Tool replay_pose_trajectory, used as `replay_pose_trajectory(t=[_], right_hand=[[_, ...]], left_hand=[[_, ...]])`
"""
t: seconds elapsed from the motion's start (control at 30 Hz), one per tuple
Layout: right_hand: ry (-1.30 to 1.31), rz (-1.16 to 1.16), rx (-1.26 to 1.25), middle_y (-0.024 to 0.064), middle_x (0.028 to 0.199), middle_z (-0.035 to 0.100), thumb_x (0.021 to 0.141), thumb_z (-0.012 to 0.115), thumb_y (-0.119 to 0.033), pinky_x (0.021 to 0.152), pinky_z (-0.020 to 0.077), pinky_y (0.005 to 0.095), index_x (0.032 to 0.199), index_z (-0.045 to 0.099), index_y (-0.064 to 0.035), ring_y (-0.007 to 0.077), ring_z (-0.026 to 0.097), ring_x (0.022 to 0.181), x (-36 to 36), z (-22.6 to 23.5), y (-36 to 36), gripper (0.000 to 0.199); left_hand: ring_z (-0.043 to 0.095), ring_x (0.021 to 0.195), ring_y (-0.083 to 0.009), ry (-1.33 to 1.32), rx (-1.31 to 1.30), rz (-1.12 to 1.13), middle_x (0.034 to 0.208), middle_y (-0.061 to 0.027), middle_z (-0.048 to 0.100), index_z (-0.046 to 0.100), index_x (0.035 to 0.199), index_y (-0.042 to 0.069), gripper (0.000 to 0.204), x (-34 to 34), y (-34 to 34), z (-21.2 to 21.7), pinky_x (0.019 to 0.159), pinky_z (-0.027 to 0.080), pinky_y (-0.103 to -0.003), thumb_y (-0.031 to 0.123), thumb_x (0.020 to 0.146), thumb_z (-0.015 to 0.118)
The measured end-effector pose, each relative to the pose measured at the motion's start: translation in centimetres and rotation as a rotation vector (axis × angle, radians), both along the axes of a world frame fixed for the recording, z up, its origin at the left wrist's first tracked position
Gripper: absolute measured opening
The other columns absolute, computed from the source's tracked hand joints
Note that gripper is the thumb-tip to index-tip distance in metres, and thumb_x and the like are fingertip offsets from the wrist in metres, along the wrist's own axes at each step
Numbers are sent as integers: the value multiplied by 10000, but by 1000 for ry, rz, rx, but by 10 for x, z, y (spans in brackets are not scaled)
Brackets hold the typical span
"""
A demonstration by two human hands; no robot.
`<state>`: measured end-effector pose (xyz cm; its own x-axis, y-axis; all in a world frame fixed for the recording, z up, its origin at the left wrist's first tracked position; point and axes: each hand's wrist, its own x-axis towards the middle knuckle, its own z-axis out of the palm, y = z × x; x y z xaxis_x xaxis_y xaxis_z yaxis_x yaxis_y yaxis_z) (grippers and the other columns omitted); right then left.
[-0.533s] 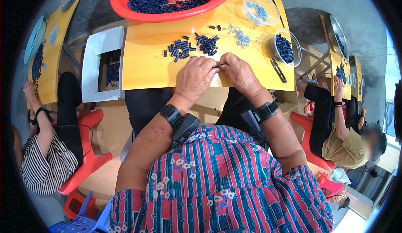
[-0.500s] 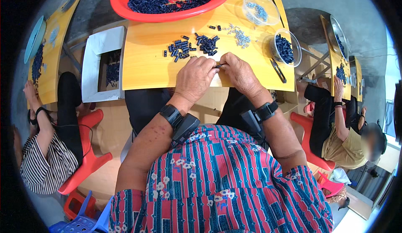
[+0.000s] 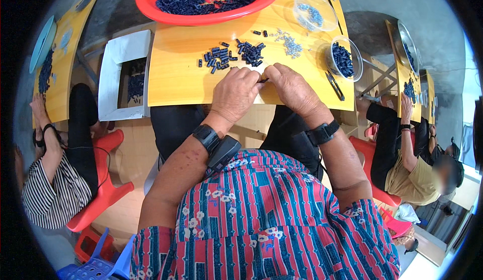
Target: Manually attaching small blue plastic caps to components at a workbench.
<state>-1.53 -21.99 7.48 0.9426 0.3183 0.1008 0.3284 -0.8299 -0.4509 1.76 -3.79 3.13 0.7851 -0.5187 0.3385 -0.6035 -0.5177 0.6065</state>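
My left hand (image 3: 235,93) and my right hand (image 3: 291,88) meet at the near edge of the yellow desk (image 3: 171,74), knuckles up, fingertips drawn together. Between them I pinch a small dark piece (image 3: 262,80); both grips are closed down on it, though my fingers hide most of it and I cannot tell its exact shape. Just beyond my fingertips lies a loose pile of small dark blue parts (image 3: 232,55), touching the desk top, and to its right a little scatter of pale metal bits (image 3: 289,42). Farther back sits a big red basin (image 3: 151,3) heaped with the same dark parts. To my right stand a clear bowl (image 3: 355,64) holding dark parts and another clear bowl (image 3: 302,23) holding pale bits, with a dark tool (image 3: 334,85) lying near the desk edge. Left of the desk stands a white box (image 3: 113,59) with dark parts inside. Each of my wrists carries a black band. Other people sit at neighbouring desks on both sides.
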Motion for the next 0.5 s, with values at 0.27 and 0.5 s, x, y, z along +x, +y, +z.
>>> replay_pose_trajectory(t=[0.27,0.5], right_hand=[[-53,130,-174,182,870,576,883,543,-80,743,521,437,967,476,-21,403,614,842,7,-1,-2,122],[172,-65,61,209,893,651,925,585,-78,773,523,431,981,541,-25,401,644,883,9,-6,-2,89]], left_hand=[[598,921,-264,38,21,-7,883,-58,612,646,890,101,146,-1,0,-1,787,516,-388,236,852,686],[598,924,-266,37,8,-6,876,-59,614,648,879,99,151,1,1,0,794,514,-385,243,852,682]])
